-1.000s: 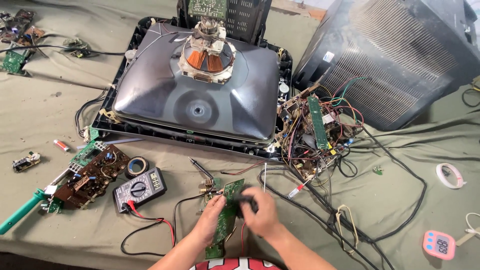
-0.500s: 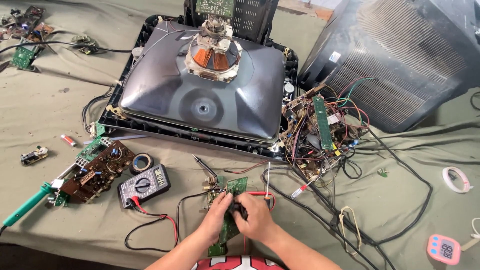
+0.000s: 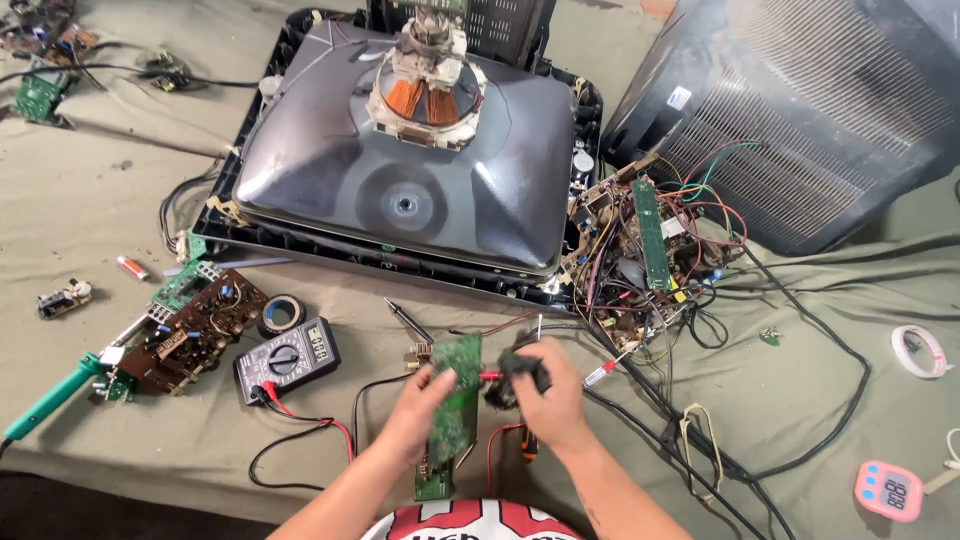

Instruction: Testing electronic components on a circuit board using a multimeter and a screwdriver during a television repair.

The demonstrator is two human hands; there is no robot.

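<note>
Hands: both low centre, near together over the olive cloth (image 3: 120, 200). Left hand (image 3: 420, 405) grips a narrow green circuit board (image 3: 452, 415) by its left edge. Right hand (image 3: 550, 395) is clenched around a dark object (image 3: 520, 365), kind unclear, just right of the board's upper end.

Board: long axis runs toward and away from the body, far end tilted slightly right; held between the two hands, left hand on it.

Nearby: soldering iron (image 3: 408, 320) just beyond the board; multimeter (image 3: 288, 358) to the left, red lead (image 3: 310, 420) trailing; picture tube (image 3: 410, 170) face-down further off; wired chassis board (image 3: 650, 260) to the right.
</note>
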